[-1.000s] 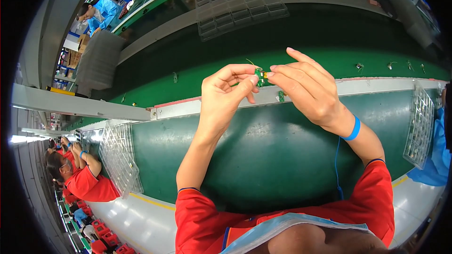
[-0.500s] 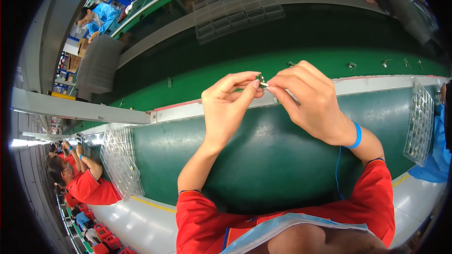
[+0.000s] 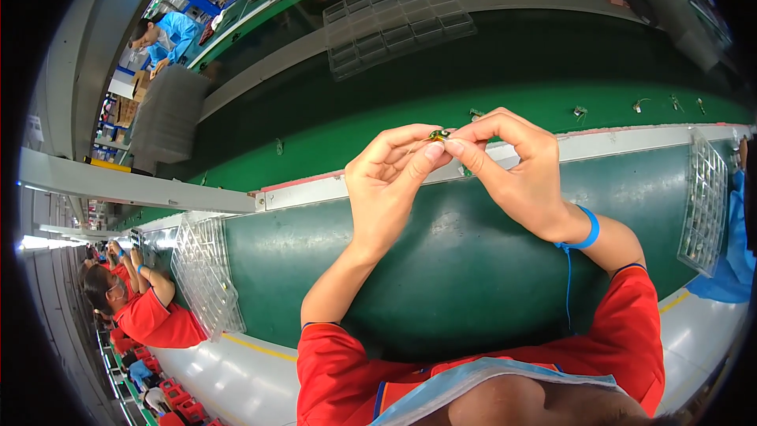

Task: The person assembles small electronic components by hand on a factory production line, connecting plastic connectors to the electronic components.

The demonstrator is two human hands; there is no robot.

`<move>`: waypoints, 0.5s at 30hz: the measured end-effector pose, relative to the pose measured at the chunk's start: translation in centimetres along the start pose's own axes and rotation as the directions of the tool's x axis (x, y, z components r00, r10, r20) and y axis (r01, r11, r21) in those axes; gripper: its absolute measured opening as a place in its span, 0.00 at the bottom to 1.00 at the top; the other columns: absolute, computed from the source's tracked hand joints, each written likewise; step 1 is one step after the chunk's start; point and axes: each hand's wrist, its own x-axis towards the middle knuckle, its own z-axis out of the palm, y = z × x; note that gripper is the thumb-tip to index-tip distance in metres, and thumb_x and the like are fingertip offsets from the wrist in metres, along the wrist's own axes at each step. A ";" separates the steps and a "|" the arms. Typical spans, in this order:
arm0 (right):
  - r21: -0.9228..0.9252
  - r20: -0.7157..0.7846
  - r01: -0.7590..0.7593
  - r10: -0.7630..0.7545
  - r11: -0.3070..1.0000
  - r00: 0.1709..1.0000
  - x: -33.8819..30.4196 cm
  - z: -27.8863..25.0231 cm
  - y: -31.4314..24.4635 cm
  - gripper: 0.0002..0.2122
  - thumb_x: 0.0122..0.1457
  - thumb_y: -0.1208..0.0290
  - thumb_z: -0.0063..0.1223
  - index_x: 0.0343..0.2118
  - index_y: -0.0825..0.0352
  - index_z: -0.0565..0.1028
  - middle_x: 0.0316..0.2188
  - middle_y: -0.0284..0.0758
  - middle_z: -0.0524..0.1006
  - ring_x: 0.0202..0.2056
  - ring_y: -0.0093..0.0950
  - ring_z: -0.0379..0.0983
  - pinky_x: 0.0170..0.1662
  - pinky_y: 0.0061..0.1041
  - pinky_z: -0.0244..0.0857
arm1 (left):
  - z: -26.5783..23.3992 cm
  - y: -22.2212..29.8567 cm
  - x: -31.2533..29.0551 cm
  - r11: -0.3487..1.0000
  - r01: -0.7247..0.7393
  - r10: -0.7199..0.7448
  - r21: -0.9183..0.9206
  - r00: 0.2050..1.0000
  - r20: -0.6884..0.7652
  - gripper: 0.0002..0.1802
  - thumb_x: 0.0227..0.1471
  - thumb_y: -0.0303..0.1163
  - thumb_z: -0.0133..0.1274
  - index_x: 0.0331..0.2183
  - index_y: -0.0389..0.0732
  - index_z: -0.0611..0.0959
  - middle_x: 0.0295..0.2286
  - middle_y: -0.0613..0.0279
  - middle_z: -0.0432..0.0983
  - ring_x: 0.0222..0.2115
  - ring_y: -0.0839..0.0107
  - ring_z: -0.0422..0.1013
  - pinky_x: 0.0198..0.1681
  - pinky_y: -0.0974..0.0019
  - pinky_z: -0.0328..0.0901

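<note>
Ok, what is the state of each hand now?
Left hand: closed, holding a small circuit board.
Right hand: pinched closed at the board's edge; what it holds cannot be told.

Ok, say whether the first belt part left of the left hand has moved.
Yes: the electronic part has moved leftward along the green belt, nearer the grey beam.

Left grip (image 3: 386, 177), right grip (image 3: 522, 172) — circuit board (image 3: 438, 135) between

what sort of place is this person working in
Probably an electronics assembly line in a factory: there is what looks like a small circuit board held up, more small parts spaced along the long green surface, and clear compartment trays at the sides.
</note>
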 end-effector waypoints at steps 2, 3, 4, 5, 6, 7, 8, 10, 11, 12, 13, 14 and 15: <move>-0.028 -0.014 0.065 -0.065 0.998 0.998 -0.1 0.1 0.1 0.03 0.51 0.79 0.61 0.28 0.70 0.78 0.25 0.35 0.78 0.26 0.22 0.73 0.31 0.21 0.66 | 0.0 0.0 0.0 1.000 -0.009 0.009 -0.017 1.000 0.004 0.11 0.54 0.21 0.53 0.40 0.29 0.76 0.37 0.51 0.77 0.39 0.67 0.75 0.46 0.62 0.73; -0.032 -0.029 0.096 -0.097 0.995 0.995 -0.2 0.2 0.2 0.03 0.50 0.80 0.62 0.27 0.70 0.78 0.25 0.35 0.78 0.26 0.22 0.72 0.31 0.21 0.66 | 0.1 0.0 -0.1 0.999 -0.017 0.017 -0.035 1.000 0.006 0.10 0.55 0.22 0.53 0.40 0.28 0.76 0.37 0.51 0.77 0.39 0.66 0.75 0.46 0.62 0.73; -0.037 -0.044 0.128 -0.129 0.991 0.991 -0.2 0.2 0.2 0.04 0.49 0.81 0.63 0.27 0.70 0.78 0.25 0.35 0.78 0.26 0.22 0.72 0.30 0.21 0.66 | 0.2 0.1 -0.1 0.999 -0.016 0.016 -0.033 1.000 0.006 0.10 0.55 0.22 0.53 0.40 0.28 0.76 0.37 0.51 0.77 0.39 0.66 0.75 0.46 0.62 0.73; -0.039 -0.046 0.128 -0.129 0.991 0.991 -0.2 0.2 0.2 0.04 0.49 0.81 0.63 0.27 0.70 0.78 0.25 0.35 0.78 0.26 0.22 0.72 0.30 0.21 0.66 | 0.3 0.0 -0.2 0.999 -0.033 0.032 -0.036 0.999 -0.003 0.10 0.55 0.22 0.52 0.40 0.29 0.76 0.37 0.51 0.77 0.39 0.66 0.75 0.46 0.62 0.73; -0.073 -0.062 0.178 -0.183 0.981 0.981 -0.3 0.2 0.3 0.05 0.48 0.81 0.63 0.27 0.69 0.78 0.25 0.35 0.78 0.26 0.23 0.72 0.30 0.21 0.66 | 0.5 0.0 -0.2 0.998 -0.049 0.048 -0.039 0.999 -0.012 0.10 0.55 0.22 0.52 0.40 0.29 0.76 0.37 0.51 0.77 0.39 0.66 0.75 0.45 0.62 0.73; -0.108 -0.076 0.227 -0.236 0.968 0.969 -0.2 0.2 0.3 0.06 0.47 0.82 0.64 0.28 0.69 0.78 0.25 0.35 0.78 0.26 0.23 0.72 0.30 0.20 0.66 | 0.6 -0.1 -0.3 0.998 -0.049 0.049 -0.040 0.999 -0.008 0.10 0.55 0.22 0.52 0.40 0.29 0.76 0.37 0.51 0.77 0.39 0.66 0.75 0.45 0.62 0.73; -0.107 -0.078 0.227 -0.236 0.968 0.969 -0.1 0.1 0.4 0.06 0.47 0.82 0.64 0.28 0.69 0.78 0.25 0.35 0.78 0.26 0.23 0.72 0.30 0.20 0.66 | 0.6 -0.3 -0.4 0.997 -0.059 0.058 -0.047 0.998 -0.028 0.10 0.55 0.23 0.52 0.40 0.29 0.76 0.37 0.51 0.77 0.39 0.66 0.75 0.45 0.62 0.73; -0.159 -0.096 0.292 -0.309 0.943 0.946 0.2 0.0 0.5 0.07 0.45 0.82 0.64 0.29 0.69 0.78 0.26 0.35 0.78 0.27 0.24 0.72 0.30 0.20 0.66 | 0.8 -0.3 -0.5 0.996 -0.070 0.068 -0.054 0.997 -0.047 0.10 0.56 0.23 0.52 0.40 0.29 0.76 0.36 0.51 0.77 0.39 0.66 0.76 0.45 0.62 0.74; -0.159 -0.098 0.292 -0.309 0.943 0.946 0.2 0.0 0.4 0.07 0.45 0.82 0.64 0.29 0.69 0.78 0.26 0.35 0.78 0.27 0.24 0.72 0.30 0.20 0.66 | 0.8 -0.3 -0.6 0.996 -0.071 0.068 -0.048 0.996 -0.064 0.09 0.56 0.23 0.52 0.40 0.29 0.76 0.36 0.51 0.77 0.38 0.66 0.76 0.44 0.63 0.74; -0.147 -0.091 0.239 -0.254 0.960 0.963 0.2 0.1 0.2 0.08 0.45 0.82 0.64 0.29 0.69 0.78 0.26 0.35 0.78 0.27 0.25 0.72 0.31 0.21 0.67 | 0.8 -0.3 -0.6 0.997 -0.072 0.068 -0.042 0.994 -0.081 0.09 0.56 0.23 0.52 0.40 0.29 0.76 0.36 0.51 0.77 0.37 0.66 0.76 0.44 0.63 0.74; -0.135 -0.084 0.186 -0.198 0.973 0.977 0.2 0.2 0.1 0.08 0.45 0.82 0.65 0.30 0.69 0.78 0.27 0.36 0.78 0.28 0.26 0.73 0.32 0.21 0.67 | 0.8 -0.3 -0.6 0.997 -0.071 0.068 -0.041 0.994 -0.080 0.09 0.56 0.23 0.52 0.40 0.29 0.76 0.36 0.51 0.77 0.37 0.66 0.76 0.44 0.63 0.74; -0.136 -0.086 0.185 -0.198 0.973 0.976 0.2 0.2 0.1 0.08 0.45 0.82 0.65 0.30 0.69 0.78 0.27 0.36 0.78 0.28 0.26 0.73 0.32 0.21 0.67 | 0.8 -0.3 -0.6 0.997 -0.077 0.074 -0.028 0.994 -0.076 0.09 0.56 0.22 0.52 0.40 0.29 0.76 0.35 0.51 0.77 0.36 0.67 0.76 0.43 0.63 0.74; -0.128 -0.067 0.198 -0.207 0.972 0.976 0.1 0.2 0.2 0.09 0.45 0.82 0.64 0.30 0.69 0.78 0.27 0.36 0.78 0.29 0.27 0.73 0.32 0.22 0.68 | 0.8 -0.3 -0.6 0.996 -0.082 0.081 -0.015 0.994 -0.072 0.09 0.56 0.22 0.51 0.39 0.29 0.76 0.35 0.51 0.77 0.36 0.67 0.76 0.42 0.64 0.74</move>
